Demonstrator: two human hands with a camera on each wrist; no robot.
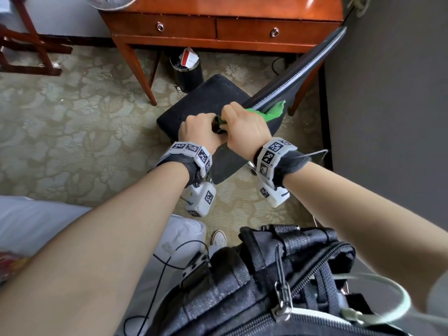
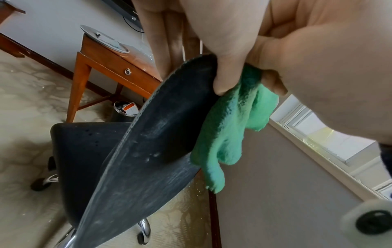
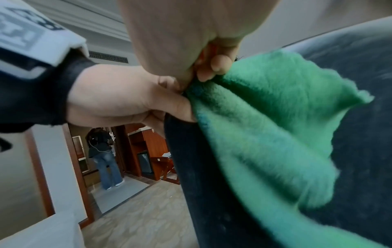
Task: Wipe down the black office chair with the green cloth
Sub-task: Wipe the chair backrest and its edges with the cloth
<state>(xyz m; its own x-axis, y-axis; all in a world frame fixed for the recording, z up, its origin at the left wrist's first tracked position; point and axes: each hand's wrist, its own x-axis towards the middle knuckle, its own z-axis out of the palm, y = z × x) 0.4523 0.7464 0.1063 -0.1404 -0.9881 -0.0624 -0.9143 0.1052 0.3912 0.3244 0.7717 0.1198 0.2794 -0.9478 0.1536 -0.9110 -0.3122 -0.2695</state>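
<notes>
Head view shows both hands meeting at the near end of the black office chair's backrest (image 1: 294,76), whose thin top edge runs away from them, up and to the right toward the desk (image 1: 218,23). The right hand (image 1: 244,128) has its grip clenched on the green cloth (image 1: 271,112), draped over that edge just beyond its knuckles. The left hand (image 1: 197,129) (nearer the seat) appears to clamp the same edge, thumb touching the cloth.

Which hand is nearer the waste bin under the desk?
Left. The left hand grips the chair's backrest edge on the waste bin side; the right hand, gripping the green cloth, is farther away.
</notes>
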